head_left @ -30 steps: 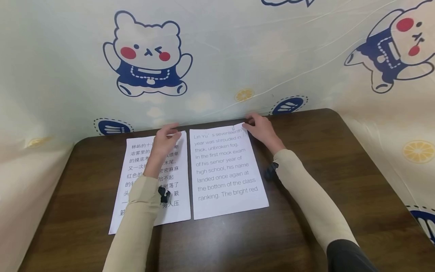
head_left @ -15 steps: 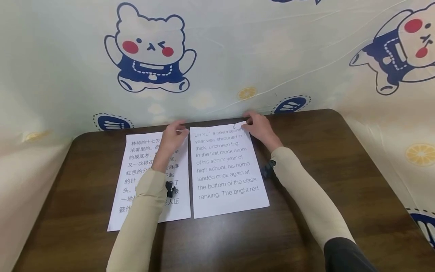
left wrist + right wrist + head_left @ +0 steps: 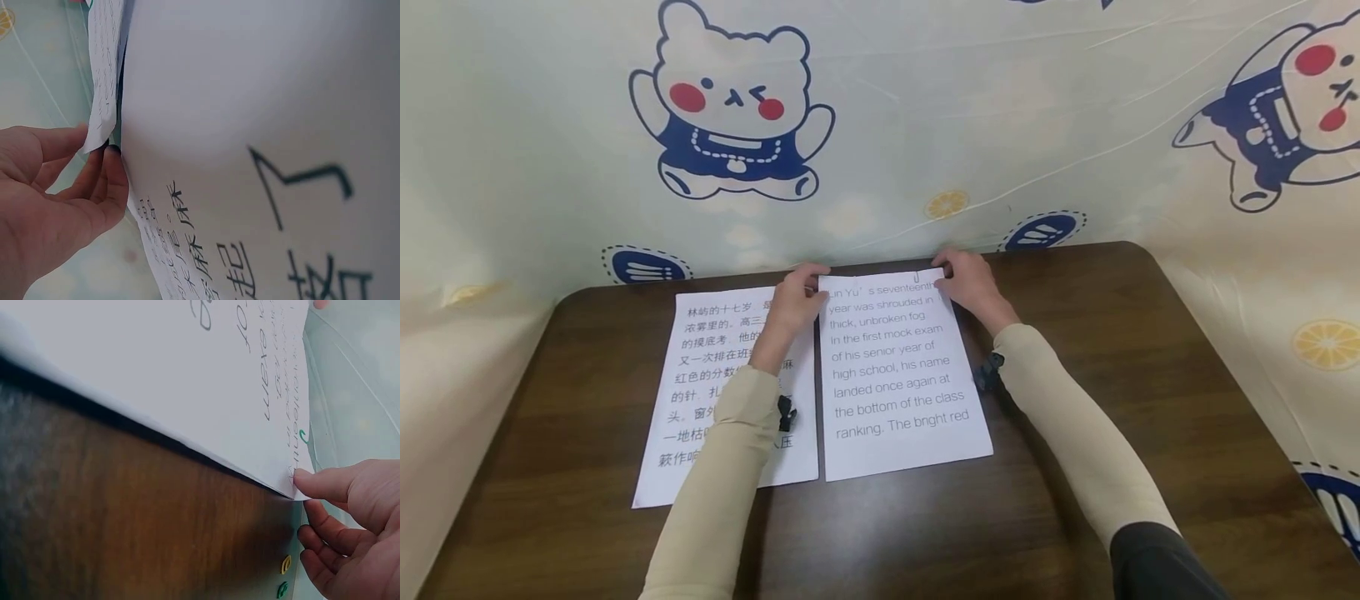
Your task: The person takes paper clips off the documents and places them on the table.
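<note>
Closest in, 2 beige sleeves (image 3: 707, 508) stretch over the brown table (image 3: 895, 542), 1 on each side of the English sheet (image 3: 887, 375)! That sheet lies on the table, print up, with the Chinese sheet (image 3: 711, 350) just to its left, partly covered by the left arm. Up to its top left corner, and there's the left hand (image 3: 795, 304), nearly closed, thumb and fingertips pinching the paper! Over at its top right corner, the right hand (image 3: 972, 285) pinches too, thumb on the print, fingers tucked behind. A small green clip (image 3: 302, 436) sits on its top edge, near the right hand, and beyond it hangs pale cloth (image 3: 887, 125) printed with 2 bears (image 3: 730, 100)
</note>
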`<state>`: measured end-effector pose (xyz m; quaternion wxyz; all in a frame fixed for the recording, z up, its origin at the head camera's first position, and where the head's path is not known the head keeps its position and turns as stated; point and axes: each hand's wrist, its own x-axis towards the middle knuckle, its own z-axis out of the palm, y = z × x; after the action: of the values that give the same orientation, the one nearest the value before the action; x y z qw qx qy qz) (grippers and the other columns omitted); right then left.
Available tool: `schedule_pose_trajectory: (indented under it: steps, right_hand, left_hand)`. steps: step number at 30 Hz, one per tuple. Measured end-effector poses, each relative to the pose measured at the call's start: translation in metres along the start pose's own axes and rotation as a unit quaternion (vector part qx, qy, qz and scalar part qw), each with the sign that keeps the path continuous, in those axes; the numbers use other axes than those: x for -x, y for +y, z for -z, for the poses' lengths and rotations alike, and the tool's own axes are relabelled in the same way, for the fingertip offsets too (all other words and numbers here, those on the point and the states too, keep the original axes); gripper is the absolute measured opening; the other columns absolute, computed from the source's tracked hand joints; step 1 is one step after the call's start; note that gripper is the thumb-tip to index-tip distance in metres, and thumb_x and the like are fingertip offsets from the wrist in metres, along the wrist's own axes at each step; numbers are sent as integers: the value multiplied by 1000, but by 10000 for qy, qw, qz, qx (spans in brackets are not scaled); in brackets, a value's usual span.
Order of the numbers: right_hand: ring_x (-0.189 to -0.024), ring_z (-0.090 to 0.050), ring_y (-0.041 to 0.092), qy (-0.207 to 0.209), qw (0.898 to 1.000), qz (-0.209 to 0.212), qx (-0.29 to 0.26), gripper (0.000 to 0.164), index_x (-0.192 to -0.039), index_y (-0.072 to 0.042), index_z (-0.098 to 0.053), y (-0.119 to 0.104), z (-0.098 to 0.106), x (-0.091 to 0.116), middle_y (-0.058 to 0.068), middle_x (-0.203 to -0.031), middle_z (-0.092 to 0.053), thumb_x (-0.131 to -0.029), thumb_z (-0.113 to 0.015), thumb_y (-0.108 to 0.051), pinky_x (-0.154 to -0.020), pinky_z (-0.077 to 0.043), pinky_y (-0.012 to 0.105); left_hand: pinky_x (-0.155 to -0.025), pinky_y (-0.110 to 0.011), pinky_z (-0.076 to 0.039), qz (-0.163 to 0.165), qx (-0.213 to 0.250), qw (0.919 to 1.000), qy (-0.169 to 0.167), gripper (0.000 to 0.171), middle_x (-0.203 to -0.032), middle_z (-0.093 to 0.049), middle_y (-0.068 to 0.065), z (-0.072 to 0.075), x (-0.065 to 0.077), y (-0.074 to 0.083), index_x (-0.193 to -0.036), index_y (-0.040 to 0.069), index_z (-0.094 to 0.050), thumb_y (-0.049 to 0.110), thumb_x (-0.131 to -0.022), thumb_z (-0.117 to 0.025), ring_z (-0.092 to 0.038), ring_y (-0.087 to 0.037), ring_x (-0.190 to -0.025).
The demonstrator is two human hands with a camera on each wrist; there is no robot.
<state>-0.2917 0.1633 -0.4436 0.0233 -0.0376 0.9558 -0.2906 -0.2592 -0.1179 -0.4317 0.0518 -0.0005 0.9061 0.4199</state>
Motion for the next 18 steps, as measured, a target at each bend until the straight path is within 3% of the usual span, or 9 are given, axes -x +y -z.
schedule_pose_trajectory:
  steps: [9, 18]
  right_hand:
    - [-94, -54, 26, 236, 9997, 106, -1, 20, -111, -10, -63, -2, -4, 2, 10, -107, -61, -91, -62, -13, -85, -48, 39]
    - [-97, -54, 23, 419, 9976, 177, -527, 16, -109, -12, -60, -3, 0, 8, 8, -109, -61, -95, -57, -21, -89, -50, 37]
  left_hand:
    - [-84, -36, -47, -125, -70, 9995, -266, 42, -120, -53, -12, -5, 1, 0, -131, 19, -54, 5, -92, -56, -54, -27, -100]
    - [-88, -39, -50, -323, 409, 9986, 13, 43, -127, -54, -13, -2, 2, -7, -129, 19, -55, 3, -89, -59, -58, -29, -106]
